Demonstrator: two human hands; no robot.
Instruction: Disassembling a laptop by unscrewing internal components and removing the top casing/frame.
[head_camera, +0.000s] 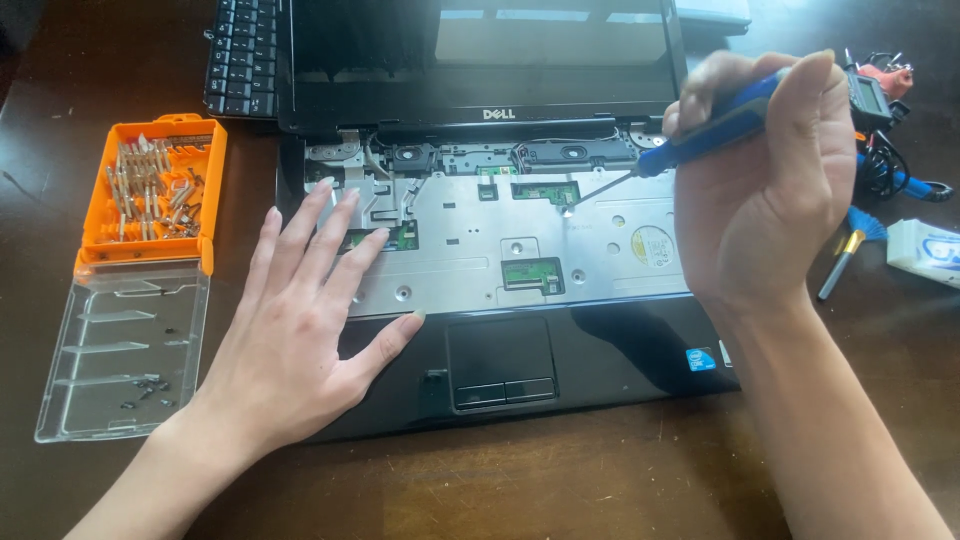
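While the screen top is cut off: laptop (520, 345) centre.
Right hand (765, 190): clenched round screwdriver (700, 135), two o'clock; tip on metal plate (470, 260).
Left hand (300, 330): released, flat, eight o'clock.
Bit case (150, 190): nine o'clock.

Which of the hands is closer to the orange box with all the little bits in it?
Left. The left hand lies flat on the laptop, just beside the orange box. The right hand holds a blue screwdriver far across the laptop.
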